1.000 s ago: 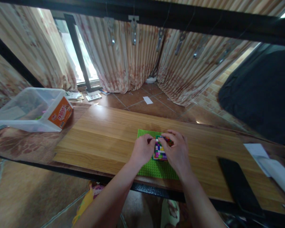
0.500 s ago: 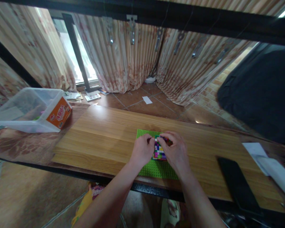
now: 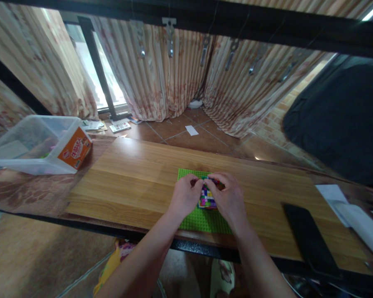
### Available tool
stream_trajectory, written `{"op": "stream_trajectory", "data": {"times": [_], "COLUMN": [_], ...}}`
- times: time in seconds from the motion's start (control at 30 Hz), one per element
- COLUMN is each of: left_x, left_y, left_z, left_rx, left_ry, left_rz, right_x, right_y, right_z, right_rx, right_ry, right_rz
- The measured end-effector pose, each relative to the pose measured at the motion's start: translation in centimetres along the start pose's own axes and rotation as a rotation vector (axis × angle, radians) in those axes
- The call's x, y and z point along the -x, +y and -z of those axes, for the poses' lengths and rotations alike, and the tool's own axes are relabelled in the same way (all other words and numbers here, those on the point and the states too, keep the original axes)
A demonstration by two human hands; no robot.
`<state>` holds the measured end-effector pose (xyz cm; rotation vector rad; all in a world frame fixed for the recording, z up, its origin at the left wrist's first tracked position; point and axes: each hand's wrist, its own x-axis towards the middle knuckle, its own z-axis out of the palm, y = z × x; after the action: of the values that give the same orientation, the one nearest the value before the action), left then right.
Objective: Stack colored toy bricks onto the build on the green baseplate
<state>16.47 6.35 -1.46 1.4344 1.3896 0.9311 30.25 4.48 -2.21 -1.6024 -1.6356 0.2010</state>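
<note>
A green studded baseplate (image 3: 202,223) lies on the wooden board near its front edge. On it stands a low block of multicoloured building bricks (image 3: 207,199), with white, yellow, purple and pink studs showing. My left hand (image 3: 186,192) is closed at the block's left upper side, thumb and forefinger pinched together. From the right, my right hand (image 3: 228,194) curls over the block, its thumb tip close to the left thumb. Whatever small piece may sit between the fingertips is hidden. The fingers also cover the far part of the block.
The wooden board (image 3: 127,178) spans the table. At the left stands a clear plastic bin (image 3: 46,163) with an orange label. To the right are a black phone-like slab (image 3: 311,240) and a white object (image 3: 363,227) on paper. A dark metal bar (image 3: 186,12) crosses overhead.
The two thumbs have drawn slightly closer together over the brick block. The whole view has shifted a little; otherwise things stay in place.
</note>
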Motion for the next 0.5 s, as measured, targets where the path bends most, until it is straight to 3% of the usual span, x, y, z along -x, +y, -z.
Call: {"op": "stream_trajectory", "data": {"times": [0.5], "left_x": [-0.39], "left_y": [-0.44], "left_z": [-0.37], "left_rx": [0.035], "left_ry": [0.042], "left_rz": [0.026], "right_x": [-0.10], "right_y": [-0.23], "right_z": [0.02], "right_rx": [-0.024], "right_ry": [-0.004], "right_rz": [-0.014]}}
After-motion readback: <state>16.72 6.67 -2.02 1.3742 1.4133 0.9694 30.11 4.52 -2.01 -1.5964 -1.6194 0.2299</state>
